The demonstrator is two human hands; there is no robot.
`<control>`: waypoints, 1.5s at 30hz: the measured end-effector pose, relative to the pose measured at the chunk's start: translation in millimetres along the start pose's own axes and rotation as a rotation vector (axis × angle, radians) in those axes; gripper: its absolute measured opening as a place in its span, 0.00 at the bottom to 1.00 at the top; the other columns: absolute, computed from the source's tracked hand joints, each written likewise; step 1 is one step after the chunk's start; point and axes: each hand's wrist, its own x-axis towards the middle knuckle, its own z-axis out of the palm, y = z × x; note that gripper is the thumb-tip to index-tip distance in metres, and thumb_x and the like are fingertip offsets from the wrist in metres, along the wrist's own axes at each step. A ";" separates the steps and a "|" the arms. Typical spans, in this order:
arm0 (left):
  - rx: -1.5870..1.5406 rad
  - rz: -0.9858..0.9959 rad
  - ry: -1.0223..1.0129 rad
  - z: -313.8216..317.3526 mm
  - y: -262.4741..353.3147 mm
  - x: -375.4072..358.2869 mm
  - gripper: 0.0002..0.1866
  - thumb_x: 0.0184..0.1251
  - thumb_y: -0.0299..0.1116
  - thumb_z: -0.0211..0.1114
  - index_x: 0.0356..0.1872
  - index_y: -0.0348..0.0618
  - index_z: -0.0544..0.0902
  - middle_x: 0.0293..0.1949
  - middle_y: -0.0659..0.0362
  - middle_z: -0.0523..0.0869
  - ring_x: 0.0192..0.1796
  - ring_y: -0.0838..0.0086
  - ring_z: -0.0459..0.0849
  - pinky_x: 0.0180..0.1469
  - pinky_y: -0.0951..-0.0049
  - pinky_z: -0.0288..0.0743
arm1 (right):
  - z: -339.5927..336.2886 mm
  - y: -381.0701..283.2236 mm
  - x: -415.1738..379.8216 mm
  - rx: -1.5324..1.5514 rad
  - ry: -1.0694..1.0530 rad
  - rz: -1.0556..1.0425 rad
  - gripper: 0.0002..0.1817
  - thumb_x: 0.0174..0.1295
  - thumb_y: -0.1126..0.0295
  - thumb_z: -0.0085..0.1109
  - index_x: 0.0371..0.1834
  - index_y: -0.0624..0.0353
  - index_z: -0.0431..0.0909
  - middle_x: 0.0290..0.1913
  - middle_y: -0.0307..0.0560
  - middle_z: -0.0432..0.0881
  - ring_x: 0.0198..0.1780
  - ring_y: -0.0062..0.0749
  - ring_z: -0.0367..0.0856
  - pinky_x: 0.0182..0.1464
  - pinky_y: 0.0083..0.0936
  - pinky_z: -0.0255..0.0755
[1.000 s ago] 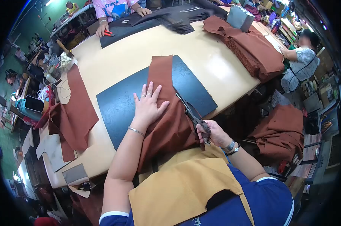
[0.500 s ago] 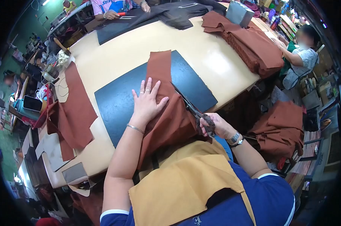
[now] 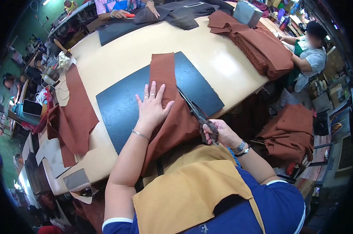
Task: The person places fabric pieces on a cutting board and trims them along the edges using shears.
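A long piece of reddish-brown fabric point(image 3: 172, 119) lies over a dark board point(image 3: 120, 103) on the table and hangs toward my lap. My left hand point(image 3: 152, 107) presses flat on it with the fingers spread. In my right hand point(image 3: 219, 132) are large scissors point(image 3: 196, 109) with cloth-wrapped handles. Their long blades point up and left along the fabric's right edge, close to my left hand. Whether the lower blade is under the fabric I cannot clearly see.
A second brown piece point(image 3: 77, 113) lies on the table point(image 3: 126, 54) at left. A brown fabric stack point(image 3: 258, 48) with a metal block point(image 3: 247, 15) stands at back right. More brown cloth point(image 3: 287, 134) is piled at right. Co-workers sit or stand across the table and at right.
My right hand and the scissors have shifted slightly left, and the fabric near the blades sits differently. My left hand stays in place. The co-worker across has moved a hand onto the dark cloth.
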 end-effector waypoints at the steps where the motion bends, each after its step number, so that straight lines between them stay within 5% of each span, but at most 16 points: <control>1: 0.006 0.001 0.003 -0.3 0.7 -0.7 0.37 0.66 0.62 0.51 0.73 0.60 0.60 0.76 0.52 0.54 0.77 0.51 0.49 0.68 0.28 0.44 | 1.3 -1.1 0.8 0.007 0.001 0.007 0.15 0.64 0.55 0.63 0.33 0.55 0.76 0.22 0.35 0.78 0.20 0.16 0.75 0.24 0.13 0.69; 19: -0.092 0.031 -0.025 -1.2 13.1 -10.6 0.38 0.66 0.62 0.51 0.73 0.56 0.61 0.76 0.50 0.53 0.77 0.45 0.47 0.67 0.26 0.40 | 35.2 11.9 9.2 0.133 0.081 -0.050 0.17 0.66 0.53 0.61 0.32 0.54 0.74 0.23 0.36 0.78 0.21 0.19 0.76 0.27 0.16 0.71; 28: -0.095 0.039 -0.002 -1.8 14.6 -13.9 0.38 0.66 0.62 0.51 0.73 0.56 0.61 0.76 0.50 0.54 0.77 0.45 0.48 0.67 0.25 0.40 | 40.5 30.7 11.8 0.244 0.041 -0.173 0.11 0.68 0.60 0.59 0.38 0.56 0.75 0.27 0.35 0.77 0.28 0.17 0.77 0.32 0.18 0.76; 45: -0.068 0.227 -0.110 -22.6 -6.5 -23.8 0.38 0.64 0.62 0.54 0.73 0.57 0.61 0.77 0.53 0.51 0.77 0.48 0.49 0.67 0.26 0.40 | 12.9 17.9 3.6 0.427 0.252 -0.215 0.17 0.69 0.52 0.55 0.35 0.55 0.72 0.25 0.37 0.77 0.25 0.20 0.78 0.30 0.22 0.77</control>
